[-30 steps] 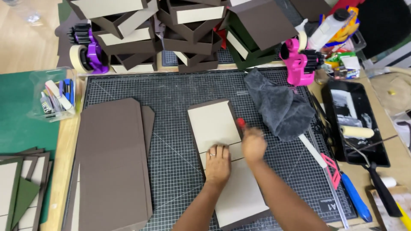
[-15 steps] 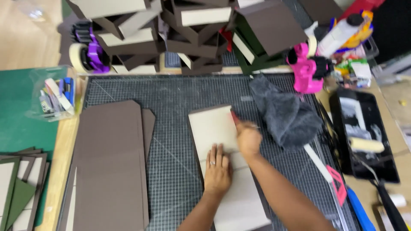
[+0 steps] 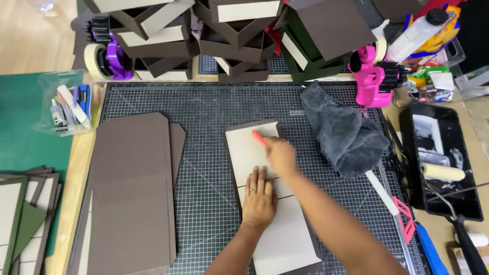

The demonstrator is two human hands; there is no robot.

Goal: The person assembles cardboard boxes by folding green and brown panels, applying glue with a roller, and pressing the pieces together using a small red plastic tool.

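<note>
Left hand: my left hand (image 3: 260, 196) lies flat, fingers spread a little, pressing the cream card (image 3: 265, 193).
Right hand: my right hand (image 3: 280, 154) has its fingers closed around a red tool (image 3: 259, 137), tip on the card's upper part.
Card: lies on the cutting mat (image 3: 204, 153) on the table, brown border around it.
Nearby: grey cloth (image 3: 346, 135) just right; stack of brown sheets (image 3: 132, 188) left.

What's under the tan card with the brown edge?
The gridded cutting mat lies under the tan card. The left hand presses flat on it, so the part beneath that hand is hidden.
</note>
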